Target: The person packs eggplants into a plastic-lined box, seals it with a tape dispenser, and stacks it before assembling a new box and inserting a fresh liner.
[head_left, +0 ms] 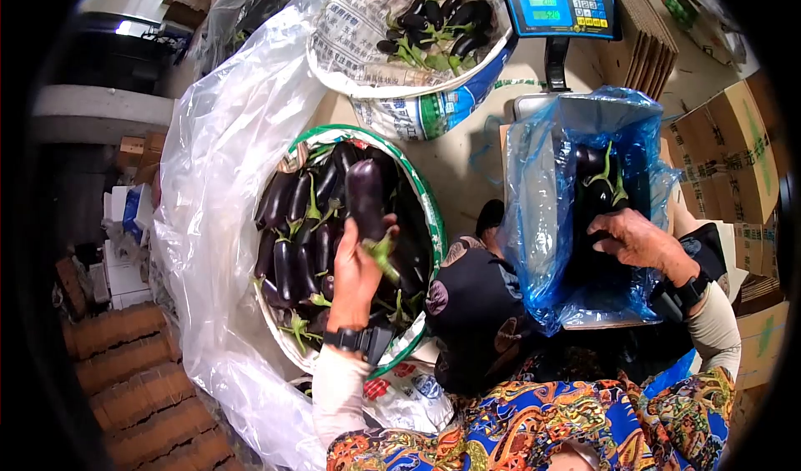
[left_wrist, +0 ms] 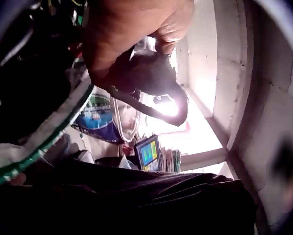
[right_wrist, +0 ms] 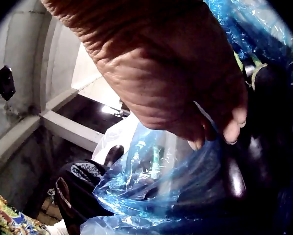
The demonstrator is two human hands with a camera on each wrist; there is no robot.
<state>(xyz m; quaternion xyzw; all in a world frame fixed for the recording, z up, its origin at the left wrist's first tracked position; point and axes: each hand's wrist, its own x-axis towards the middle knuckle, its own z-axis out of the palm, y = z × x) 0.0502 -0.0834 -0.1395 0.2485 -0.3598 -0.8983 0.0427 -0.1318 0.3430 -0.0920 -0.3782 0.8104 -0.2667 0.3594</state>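
My left hand grips a plump dark purple eggplant near its green stem, with the blunt end pointing away from me. It is held over a round basket with a green rim, filled with eggplants. In the left wrist view the held eggplant is backlit. My right hand reaches down into a box lined with a blue plastic bag. Its fingertips are right at the dark eggplants inside; shadow hides whether it grips one. Green stems show beyond that hand.
A second basket, lined with newspaper, holds fewer eggplants at the back. The box sits at a scale with a lit display. Clear plastic sheeting spreads along the left. Cardboard boxes stand at the right.
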